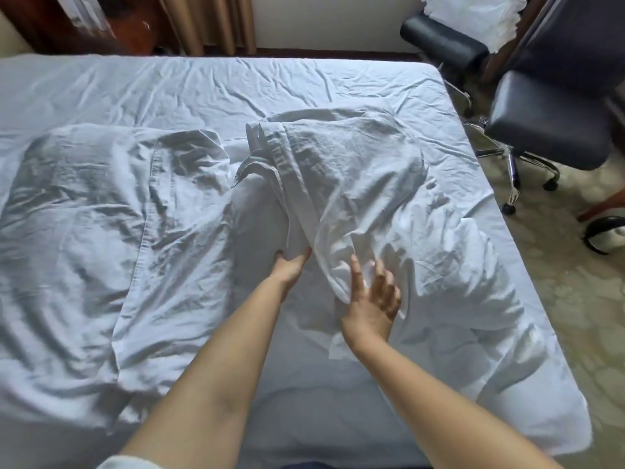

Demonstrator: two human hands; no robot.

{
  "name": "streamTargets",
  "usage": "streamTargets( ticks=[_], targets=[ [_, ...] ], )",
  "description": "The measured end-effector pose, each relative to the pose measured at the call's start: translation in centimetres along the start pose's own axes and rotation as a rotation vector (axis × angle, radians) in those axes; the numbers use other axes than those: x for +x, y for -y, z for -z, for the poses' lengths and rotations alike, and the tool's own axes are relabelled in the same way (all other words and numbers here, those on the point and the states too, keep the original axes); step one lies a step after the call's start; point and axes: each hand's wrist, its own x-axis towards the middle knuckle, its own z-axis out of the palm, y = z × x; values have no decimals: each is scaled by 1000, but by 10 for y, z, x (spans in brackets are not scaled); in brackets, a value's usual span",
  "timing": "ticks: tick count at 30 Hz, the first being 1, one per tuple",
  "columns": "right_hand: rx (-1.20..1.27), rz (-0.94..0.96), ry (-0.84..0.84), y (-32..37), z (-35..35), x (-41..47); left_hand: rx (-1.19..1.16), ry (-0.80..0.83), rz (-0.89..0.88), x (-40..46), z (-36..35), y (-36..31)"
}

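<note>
A bed [203,82] with a wrinkled white sheet fills the view. Two pieces of white linen lie on it: a flat pillowcase [111,214] at the left and a rumpled cover [365,184] at the centre right, bunched into a ridge. My left hand [289,267] grips the near end of that ridge, fingers tucked under the cloth. My right hand [373,296] hovers just to its right with fingers spread, touching a fold of the same cover.
Two dark padded office chairs [548,126] on castors stand on the patterned carpet right of the bed. White linen is heaped on the far chair [473,15]. Curtains [209,22] and dark wooden furniture [84,22] line the far wall.
</note>
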Motion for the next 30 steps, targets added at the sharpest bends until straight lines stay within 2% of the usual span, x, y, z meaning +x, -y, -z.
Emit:
streamTargets(
  ticks=[2, 5, 7, 9, 11, 15, 17, 19, 22, 23, 24, 26, 30],
  targets=[
    [8, -44, 131, -16, 4, -12, 23, -79, 38, -17, -7, 25],
    [9, -49, 226, -33, 20, -22, 65, -46, 89, -59, -27, 53],
    [92, 6, 306, -46, 35, -31, 233, 5, -12, -87, -44, 63],
    [144, 101, 361, -59, 54, -45, 465, 5, -197, -107, -57, 71],
    [225, 194, 307, -64, 88, -56, 478, 22, -301, -138, -70, 69],
    [477, 339, 36, -63, 171, -68, 107, 25, -334, -216, -93, 54],
    [518, 408, 10, -76, 182, -82, 104, 78, -347, -240, -98, 56],
    [399, 446, 202, -100, 155, -97, 247, 63, -269, -244, -103, 72],
    [32, 436, 722, -147, 98, -112, 169, -35, -142, -241, -106, 111],
    [-25, 420, 831, -162, 85, -116, 137, -82, -91, -241, -103, 124],
    [-36, 397, 878, -175, 75, -119, 103, -108, -30, -243, -102, 134],
    [1, 345, 849, -194, 61, -122, 71, -103, 68, -244, -102, 150],
    [3, 351, 813, -203, 47, -117, -1, -76, 103, -241, -118, 156]
  ],
)
